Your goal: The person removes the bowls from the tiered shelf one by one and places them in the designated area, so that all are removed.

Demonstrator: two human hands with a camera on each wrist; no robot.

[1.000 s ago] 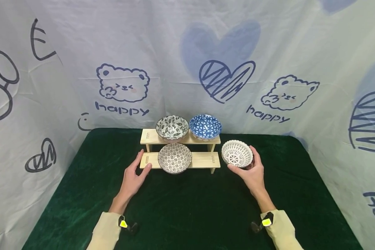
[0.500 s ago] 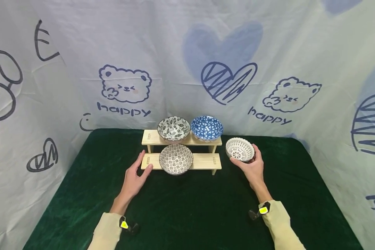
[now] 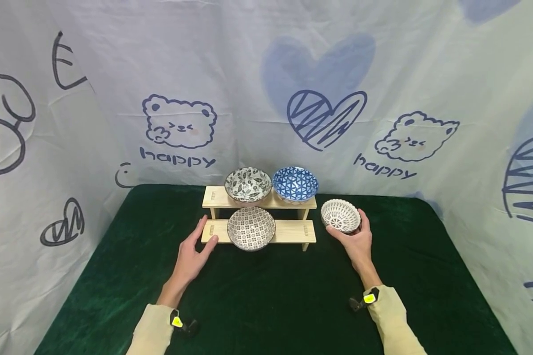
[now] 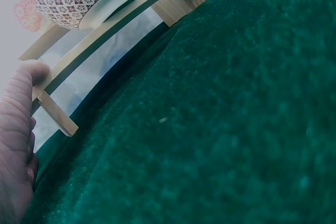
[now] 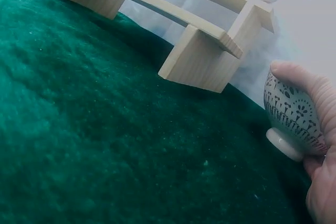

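My right hand (image 3: 359, 241) grips a small white bowl (image 3: 339, 216) with a dark pattern, right of the wooden rack, thumb at its near rim and fingers round its right side. In the right wrist view this bowl (image 5: 294, 111) is tilted, its foot close over the green cloth. My left hand (image 3: 190, 256) is at the left end of the rack's lower shelf (image 3: 293, 230), thumb at the front edge, fingers extended along the end. In the left wrist view the thumb (image 4: 34, 72) touches the shelf corner. A brown-patterned bowl (image 3: 251, 228) sits on that shelf.
On the upper shelf (image 3: 215, 197) stand a leaf-patterned bowl (image 3: 248, 185) and a blue-and-white bowl (image 3: 295, 183). Dark green cloth (image 3: 266, 296) covers the table. A pale printed curtain (image 3: 248, 74) rises behind and at both sides.
My right hand has shifted slightly forward and to the right with the small white bowl, then stayed about there. The left hand and the rack have kept their places.
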